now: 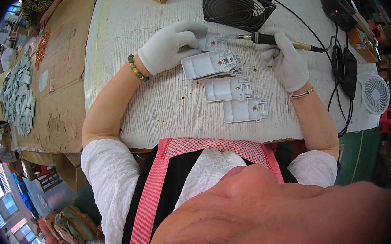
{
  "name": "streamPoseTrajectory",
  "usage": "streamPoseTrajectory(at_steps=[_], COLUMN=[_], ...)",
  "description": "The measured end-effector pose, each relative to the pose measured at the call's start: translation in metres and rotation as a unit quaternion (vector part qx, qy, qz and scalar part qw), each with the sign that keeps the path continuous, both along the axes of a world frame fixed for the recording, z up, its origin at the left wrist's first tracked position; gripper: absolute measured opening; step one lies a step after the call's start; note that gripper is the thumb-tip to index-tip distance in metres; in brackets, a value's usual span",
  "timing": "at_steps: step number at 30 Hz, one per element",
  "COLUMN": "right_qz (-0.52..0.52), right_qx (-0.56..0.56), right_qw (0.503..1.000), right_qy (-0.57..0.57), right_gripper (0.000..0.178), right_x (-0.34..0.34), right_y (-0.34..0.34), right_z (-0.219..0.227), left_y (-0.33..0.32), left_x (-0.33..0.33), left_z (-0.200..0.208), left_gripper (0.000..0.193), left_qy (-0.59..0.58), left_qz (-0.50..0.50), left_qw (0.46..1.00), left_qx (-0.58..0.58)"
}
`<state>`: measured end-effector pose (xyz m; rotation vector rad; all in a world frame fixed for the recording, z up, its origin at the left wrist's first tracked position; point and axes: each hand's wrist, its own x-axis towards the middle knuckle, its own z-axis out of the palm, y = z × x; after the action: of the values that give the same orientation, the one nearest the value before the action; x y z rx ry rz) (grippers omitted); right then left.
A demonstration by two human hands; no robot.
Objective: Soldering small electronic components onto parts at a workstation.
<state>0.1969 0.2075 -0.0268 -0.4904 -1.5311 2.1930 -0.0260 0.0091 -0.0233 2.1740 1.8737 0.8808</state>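
My left hand (169, 47), in a white glove, is closed on the edge of a white plastic housing (209, 42) at the far side of the row. In my gloved right hand (288, 61) is a soldering iron (302, 46), held like a pen and pointing left. Its tip is at the held housing; whether it touches cannot be made out. Just nearer lies a small stack of white housings (206, 65), with small copper-coloured parts at the right end. Two more, a middle housing (225, 89) and a near housing (241, 110), lie toward me.
A black square fan (236, 7) stands beyond my hands. Black cables (339, 75) run down the right side, near a dark device (335, 7) and a small white fan (375, 94). Grey plastic pieces (16, 94) and copper-coloured bits (42, 49) lie on cardboard at left, near another person (36, 10).
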Motion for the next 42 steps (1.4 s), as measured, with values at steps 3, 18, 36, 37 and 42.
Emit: streamPoseTrajectory(at_steps=[3,18,36,37,42], right_qz=[-0.019,-0.020,-0.008,-0.008,0.002], right_qx=[0.007,0.033,0.011,0.011,0.021], right_qw=[1.000,0.998,0.999,0.999,0.999], right_qy=[-0.020,-0.059,-0.051,-0.051,-0.047], right_gripper=[0.025,0.021,0.020,0.020,0.019], right_x=[-0.0014,-0.0008,0.0001,0.0000,0.0003], right_y=[-0.0011,-0.0078,-0.0093,-0.0094,-0.0096], right_z=[-0.0005,0.0067,0.0053,0.0056,0.0042], left_y=[0.0002,0.0002,0.0004,0.0000,0.0004], left_x=[0.0018,0.0027,0.0019,0.0023,0.0023], left_z=[0.0014,0.0022,-0.0012,-0.0010,-0.0017], left_gripper=[0.012,0.011,0.013,0.013,0.013], left_qy=[-0.016,-0.007,0.029,0.028,0.031], left_qz=[0.009,0.009,-0.004,-0.003,-0.003], left_qw=[1.000,1.000,0.999,0.999,0.999], left_qx=[-0.003,-0.005,0.033,0.032,0.036])
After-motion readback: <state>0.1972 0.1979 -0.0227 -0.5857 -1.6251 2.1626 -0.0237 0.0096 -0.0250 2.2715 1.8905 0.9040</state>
